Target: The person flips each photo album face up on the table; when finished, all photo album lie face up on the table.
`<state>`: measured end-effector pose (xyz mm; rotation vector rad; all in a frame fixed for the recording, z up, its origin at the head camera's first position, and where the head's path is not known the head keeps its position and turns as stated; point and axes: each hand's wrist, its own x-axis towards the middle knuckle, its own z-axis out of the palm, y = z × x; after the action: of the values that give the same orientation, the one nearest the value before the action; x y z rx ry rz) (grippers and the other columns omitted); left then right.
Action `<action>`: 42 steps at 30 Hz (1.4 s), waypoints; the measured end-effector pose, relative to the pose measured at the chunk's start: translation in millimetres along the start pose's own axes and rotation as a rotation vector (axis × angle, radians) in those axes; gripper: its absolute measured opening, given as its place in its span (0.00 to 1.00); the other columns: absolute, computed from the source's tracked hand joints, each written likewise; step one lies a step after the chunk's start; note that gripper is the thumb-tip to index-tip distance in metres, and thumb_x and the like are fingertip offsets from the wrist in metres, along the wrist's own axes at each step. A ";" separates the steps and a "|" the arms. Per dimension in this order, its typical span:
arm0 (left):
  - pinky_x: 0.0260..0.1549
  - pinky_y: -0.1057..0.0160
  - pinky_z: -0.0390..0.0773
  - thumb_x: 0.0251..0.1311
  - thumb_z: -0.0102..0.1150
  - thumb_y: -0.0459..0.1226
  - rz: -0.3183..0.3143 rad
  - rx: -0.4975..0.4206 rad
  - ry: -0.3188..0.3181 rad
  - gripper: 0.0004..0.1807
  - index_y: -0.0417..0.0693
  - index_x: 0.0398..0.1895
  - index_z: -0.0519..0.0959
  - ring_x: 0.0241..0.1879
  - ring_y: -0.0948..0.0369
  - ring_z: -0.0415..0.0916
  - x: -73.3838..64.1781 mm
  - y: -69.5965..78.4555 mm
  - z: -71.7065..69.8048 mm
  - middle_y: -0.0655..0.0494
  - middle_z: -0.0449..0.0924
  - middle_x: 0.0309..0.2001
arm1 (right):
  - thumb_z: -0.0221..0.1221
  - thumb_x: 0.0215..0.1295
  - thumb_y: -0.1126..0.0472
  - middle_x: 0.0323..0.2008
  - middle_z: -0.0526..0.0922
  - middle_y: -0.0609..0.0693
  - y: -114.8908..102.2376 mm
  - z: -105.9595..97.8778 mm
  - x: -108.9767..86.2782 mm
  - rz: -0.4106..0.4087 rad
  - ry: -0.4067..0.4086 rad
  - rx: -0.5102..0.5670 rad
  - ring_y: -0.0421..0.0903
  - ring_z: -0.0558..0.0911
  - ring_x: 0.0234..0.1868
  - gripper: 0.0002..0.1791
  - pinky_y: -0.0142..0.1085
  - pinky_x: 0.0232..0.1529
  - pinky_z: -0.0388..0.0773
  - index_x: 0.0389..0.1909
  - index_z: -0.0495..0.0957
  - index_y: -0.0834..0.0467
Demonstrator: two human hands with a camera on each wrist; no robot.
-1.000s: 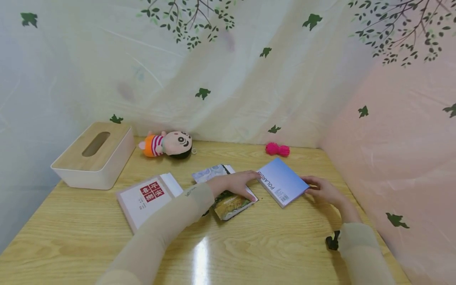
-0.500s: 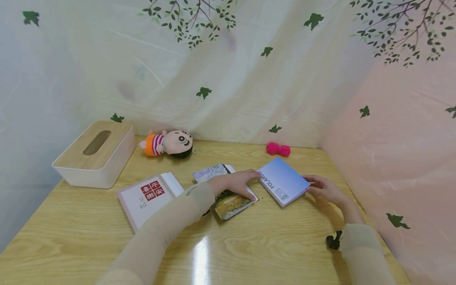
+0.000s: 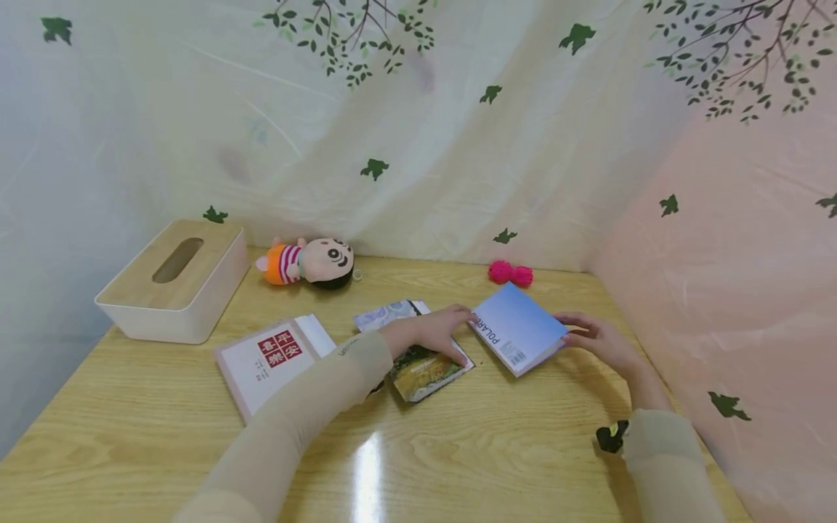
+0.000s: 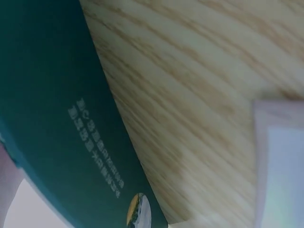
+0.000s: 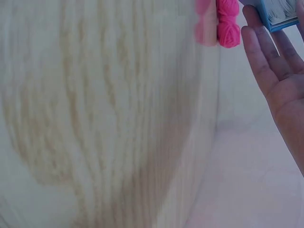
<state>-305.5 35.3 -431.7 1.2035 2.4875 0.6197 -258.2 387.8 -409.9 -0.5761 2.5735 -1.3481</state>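
A flat blue box (image 3: 516,323), printed POLARO… with a barcode, is between my hands, its left corner up against my left fingertips. My left hand (image 3: 434,330) reaches over a picture-covered booklet (image 3: 428,370), thumb spread apart from the fingers; its underside is hidden. In the left wrist view a dark green printed surface (image 4: 57,95) fills the left side. My right hand (image 3: 601,347) pinches the blue box at its right corner; in the right wrist view its fingers lie along the box's end (image 5: 282,14).
A white tissue box (image 3: 166,319) with a wooden lid stands back left. Beside it lies a plush doll (image 3: 307,263). A pink yarn bundle (image 3: 510,274) sits near the back wall. A white booklet (image 3: 255,381) with red characters lies left, partly under my left sleeve.
The blue box has risen slightly and shifted a little left, together with both hands. The picture-covered booklet has not visibly moved.
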 end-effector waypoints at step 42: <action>0.48 0.59 0.77 0.57 0.65 0.41 -0.071 -0.529 0.231 0.44 0.61 0.74 0.52 0.56 0.51 0.71 2.9 4.7 -24.3 0.49 0.61 0.66 | 0.62 0.58 0.71 0.59 0.73 0.59 -48.0 23.9 16.0 -0.209 0.095 0.101 0.35 0.76 0.54 0.17 0.27 0.48 0.77 0.49 0.76 0.71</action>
<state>-315.1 34.2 -408.7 0.8747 2.2995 1.3551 -252.7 338.6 -383.9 -0.7996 2.5578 -1.5976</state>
